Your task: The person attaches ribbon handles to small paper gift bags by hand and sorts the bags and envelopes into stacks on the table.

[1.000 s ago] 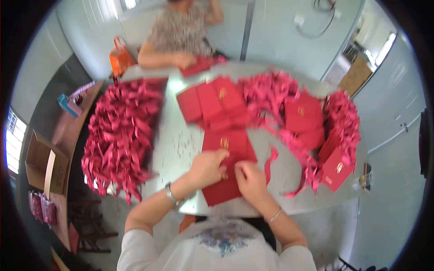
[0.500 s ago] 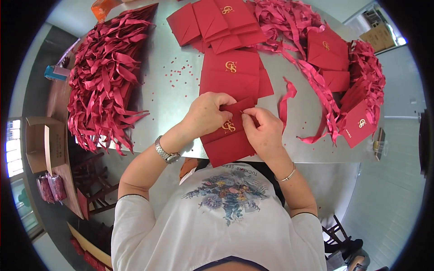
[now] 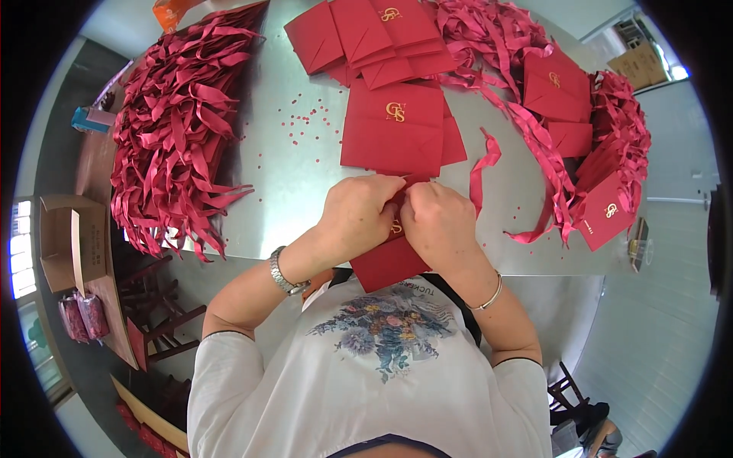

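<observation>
A small red paper bag [image 3: 388, 266] with a gold emblem lies at the table's front edge, close to my body. My left hand [image 3: 355, 216] is closed on its upper left part, thumb and fingers bent inward. Beside it, my right hand [image 3: 441, 225] grips the upper right part in a closed pinch. The knuckles nearly meet and cover most of the bag's top, so what the fingertips hold there is hidden. Just beyond the hands lies a stack of flat red paper bags [image 3: 391, 141]. A loose pink ribbon [image 3: 481, 172] rests right of my right hand.
A large heap of ribboned red bags [image 3: 175, 130] covers the metal table's left side. More flat bags [image 3: 321, 38] lie at the back. Pink ribbons [image 3: 489, 38] and further bags [image 3: 557, 84] spread along the right. Small red paper dots [image 3: 309, 120] are scattered left of centre.
Both hands have drawn closer together over the bag's top, hiding more of the emblem. My right hand has turned knuckles-up, and the bag has shifted slightly toward my body.
</observation>
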Motion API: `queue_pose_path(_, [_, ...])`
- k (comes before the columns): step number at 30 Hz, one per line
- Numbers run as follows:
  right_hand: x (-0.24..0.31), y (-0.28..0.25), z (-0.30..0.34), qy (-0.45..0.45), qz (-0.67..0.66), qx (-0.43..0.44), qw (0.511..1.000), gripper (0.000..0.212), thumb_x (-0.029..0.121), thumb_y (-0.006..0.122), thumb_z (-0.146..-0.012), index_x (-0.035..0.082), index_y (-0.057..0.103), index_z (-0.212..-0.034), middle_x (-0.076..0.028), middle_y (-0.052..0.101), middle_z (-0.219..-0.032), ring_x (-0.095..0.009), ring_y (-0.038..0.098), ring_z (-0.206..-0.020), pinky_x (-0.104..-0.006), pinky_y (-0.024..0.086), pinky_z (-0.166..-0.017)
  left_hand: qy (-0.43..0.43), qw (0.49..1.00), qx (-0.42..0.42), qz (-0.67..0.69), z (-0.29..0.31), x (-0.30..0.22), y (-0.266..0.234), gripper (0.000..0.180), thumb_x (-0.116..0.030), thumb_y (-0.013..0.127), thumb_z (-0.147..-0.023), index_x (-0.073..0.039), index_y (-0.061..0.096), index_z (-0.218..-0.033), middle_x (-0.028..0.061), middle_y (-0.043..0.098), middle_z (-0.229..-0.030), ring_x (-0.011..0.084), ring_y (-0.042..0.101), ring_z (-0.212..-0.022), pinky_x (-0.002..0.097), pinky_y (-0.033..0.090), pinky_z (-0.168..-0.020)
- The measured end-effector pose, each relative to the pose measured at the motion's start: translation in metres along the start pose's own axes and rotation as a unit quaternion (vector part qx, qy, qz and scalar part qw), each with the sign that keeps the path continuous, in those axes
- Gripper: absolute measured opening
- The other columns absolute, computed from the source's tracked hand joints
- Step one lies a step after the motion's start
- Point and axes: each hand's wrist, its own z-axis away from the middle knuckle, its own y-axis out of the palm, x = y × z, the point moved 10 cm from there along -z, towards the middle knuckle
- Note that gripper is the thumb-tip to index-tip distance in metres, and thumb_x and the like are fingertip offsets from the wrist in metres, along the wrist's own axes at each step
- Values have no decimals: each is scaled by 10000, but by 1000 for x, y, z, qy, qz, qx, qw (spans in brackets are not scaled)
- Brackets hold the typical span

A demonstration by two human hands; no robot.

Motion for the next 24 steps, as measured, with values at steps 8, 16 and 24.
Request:
queue_pose_path(8, [-14,14,4,52,-186,63,979,190,156,613,-875,54,537,-1017,-207,644,-825,-420,639,-802,-502,504,-651,32,996,-8,79,18,-1,-3,324,-138,628,-840,-81,622,-1159,205,663,-881,408,636,-826,459,516,-689])
queue_pose_path(16, [5,11,23,21,-220,99,970,209,159,708,-828,43,599,-963,-147,677,-827,-321,676,-768,-394,532,-653,5,976,153,151,15,19,13,168,-153,580,-919,-42,688,-988,189,671,-844,307,664,-781,368,507,-706])
queue_pose_path(24, [-18,6,30,55,-139,104,983,260,230,730,-801,81,603,-972,-91,689,-766,-287,684,-712,-392,530,-619,5,997,48,61,8,23,7,121,-125,614,-882,-20,653,-926,192,662,-805,346,663,-747,393,528,-676])
